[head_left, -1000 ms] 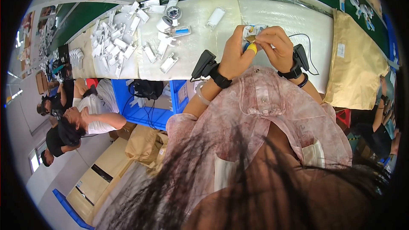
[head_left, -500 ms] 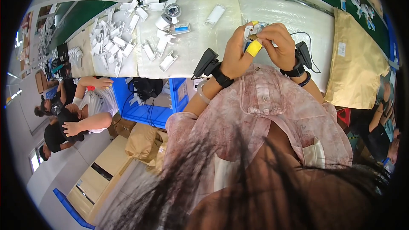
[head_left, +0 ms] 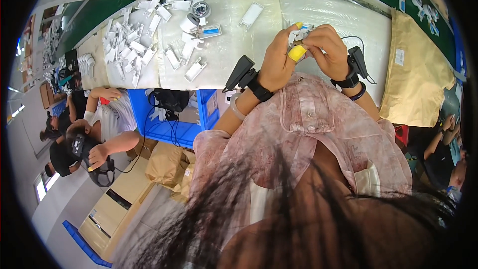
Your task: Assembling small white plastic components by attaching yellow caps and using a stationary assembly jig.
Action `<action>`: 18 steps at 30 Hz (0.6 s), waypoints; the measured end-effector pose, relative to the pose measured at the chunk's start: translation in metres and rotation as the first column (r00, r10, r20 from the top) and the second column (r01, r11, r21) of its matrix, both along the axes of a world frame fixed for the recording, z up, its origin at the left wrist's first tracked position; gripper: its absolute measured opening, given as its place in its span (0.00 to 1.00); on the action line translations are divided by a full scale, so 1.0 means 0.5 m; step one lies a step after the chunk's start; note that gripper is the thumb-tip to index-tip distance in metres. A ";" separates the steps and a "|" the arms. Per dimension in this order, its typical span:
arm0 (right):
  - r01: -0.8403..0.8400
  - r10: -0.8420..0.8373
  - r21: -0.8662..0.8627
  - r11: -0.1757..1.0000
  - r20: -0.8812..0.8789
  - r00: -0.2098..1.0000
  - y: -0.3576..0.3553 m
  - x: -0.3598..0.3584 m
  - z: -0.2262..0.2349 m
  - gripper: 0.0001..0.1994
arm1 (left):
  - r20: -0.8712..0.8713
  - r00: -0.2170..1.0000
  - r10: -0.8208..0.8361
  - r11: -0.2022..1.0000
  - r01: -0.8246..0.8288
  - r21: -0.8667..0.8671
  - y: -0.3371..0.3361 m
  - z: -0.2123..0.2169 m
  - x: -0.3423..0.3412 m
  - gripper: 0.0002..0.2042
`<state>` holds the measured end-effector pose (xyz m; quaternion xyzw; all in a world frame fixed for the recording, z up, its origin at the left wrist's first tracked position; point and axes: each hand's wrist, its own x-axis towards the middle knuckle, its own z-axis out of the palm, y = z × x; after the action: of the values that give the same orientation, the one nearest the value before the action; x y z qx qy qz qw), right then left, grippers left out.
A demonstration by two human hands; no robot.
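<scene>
Over the right half of the covered table, both hands are close together around a small white plastic part. My left hand, with yellow covers on thumb and index finger, is closed on this part. The fingers of my right hand are bent in a pinch at the part's near right side, where a small brownish edge shows. What exactly those fingertips grip is mostly hidden. A thin dark cable lies on the table just beyond my right wrist.
A heap of white plastic housings covers the table's left side. Nearer are a round-headed white device and a single housing. Brown paper hangs over the right end. A blue crate stands below; a co-worker sits left.
My hands stay together; the white part has tilted slightly between them and my right fingers have shifted a little. At left, the co-worker's arm has moved and a black headset now shows beside it.
</scene>
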<state>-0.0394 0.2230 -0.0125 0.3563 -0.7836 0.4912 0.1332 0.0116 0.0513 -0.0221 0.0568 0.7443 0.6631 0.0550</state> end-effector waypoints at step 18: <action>0.058 -0.058 0.048 0.997 -0.009 0.998 -0.004 0.003 -0.001 0.10 | 0.039 0.999 -0.005 1.000 0.004 0.011 0.008 0.011 -0.019 0.17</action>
<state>-0.0379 0.2209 -0.0130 0.3385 -0.8046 0.4668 0.1420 0.0019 0.0552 -0.0166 0.0456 0.7394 0.6680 0.0708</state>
